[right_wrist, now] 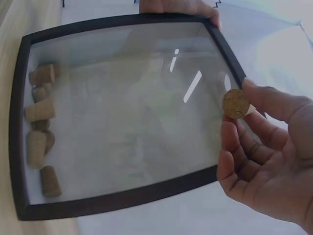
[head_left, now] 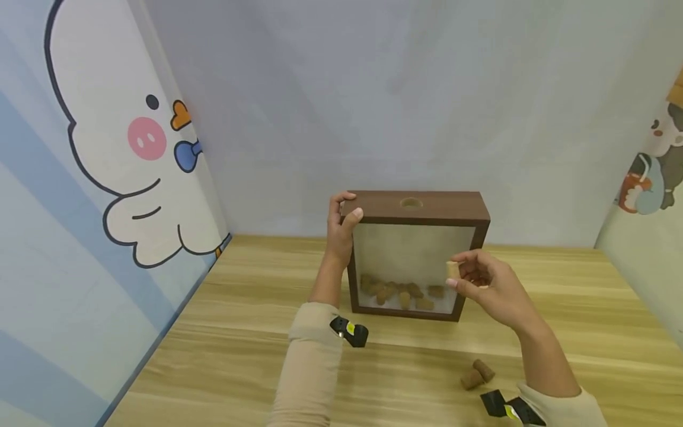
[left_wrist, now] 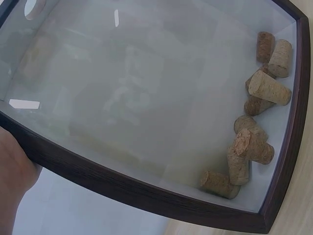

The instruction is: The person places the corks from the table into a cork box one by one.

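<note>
A shallow dark-brown wooden frame box [head_left: 450, 206] with a clear front stands upright on the table, a round hole [head_left: 411, 203] in its top. Several corks [left_wrist: 270, 88] lie piled along the bottom behind the clear panel. My left hand [head_left: 340, 231] grips the box's upper left corner, thumb on the top front edge. In front of the box's right side, my right hand [head_left: 496, 289] pinches a light tan cork [head_left: 453, 270] between thumb and fingers. The right wrist view shows that cork [right_wrist: 235, 104] end-on, apart from the table.
Two loose corks [head_left: 482, 370] lie together on the wood-grain table [head_left: 240, 332], near the right wrist. A pale backdrop [head_left: 400, 89] rises behind the box. Printed cartoon panels stand at the left [head_left: 112, 148] and right [head_left: 645, 184].
</note>
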Tool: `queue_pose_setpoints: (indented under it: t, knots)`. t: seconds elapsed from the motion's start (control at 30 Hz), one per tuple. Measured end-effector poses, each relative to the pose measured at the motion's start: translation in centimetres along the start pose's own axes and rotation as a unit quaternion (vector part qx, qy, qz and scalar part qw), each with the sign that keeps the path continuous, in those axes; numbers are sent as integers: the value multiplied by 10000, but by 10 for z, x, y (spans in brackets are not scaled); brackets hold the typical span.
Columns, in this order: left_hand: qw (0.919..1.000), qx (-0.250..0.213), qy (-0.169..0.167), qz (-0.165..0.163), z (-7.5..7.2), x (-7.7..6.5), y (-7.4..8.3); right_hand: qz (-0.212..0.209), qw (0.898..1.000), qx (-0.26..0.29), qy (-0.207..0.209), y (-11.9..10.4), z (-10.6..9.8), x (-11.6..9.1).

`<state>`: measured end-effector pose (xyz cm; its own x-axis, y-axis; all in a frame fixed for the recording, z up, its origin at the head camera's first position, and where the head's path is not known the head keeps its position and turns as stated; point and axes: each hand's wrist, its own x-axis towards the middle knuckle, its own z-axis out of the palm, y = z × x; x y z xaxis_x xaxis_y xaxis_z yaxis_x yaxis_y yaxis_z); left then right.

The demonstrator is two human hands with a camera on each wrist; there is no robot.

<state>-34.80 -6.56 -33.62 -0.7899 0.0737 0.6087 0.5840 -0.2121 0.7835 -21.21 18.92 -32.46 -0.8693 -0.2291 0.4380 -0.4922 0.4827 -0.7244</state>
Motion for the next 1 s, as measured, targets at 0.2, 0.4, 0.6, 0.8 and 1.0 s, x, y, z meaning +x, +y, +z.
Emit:
queue_pose_setpoints:
  t: [0.2, 0.4, 0.6, 0.8, 1.0]
  knots:
    - [9999, -133, 26, -32, 1, 1, 3, -284, 9972, 295, 627, -17, -1, 17]
    - [9998, -167, 23, 55, 1, 6, 4, -491, 9913, 572, 1079, -35, -4, 36]
    - [9997, -185, 83, 113, 0, 4, 3, -482, 9880, 713, 1280, -48, -7, 56]
    - [9997, -161, 11, 184, 1, 1, 1, -362, 9905, 671, 1142, -55, -10, 76]
    - [9996, -246, 47, 161, 1, 1, -1, 58, 9978, 334, 577, -61, -7, 101]
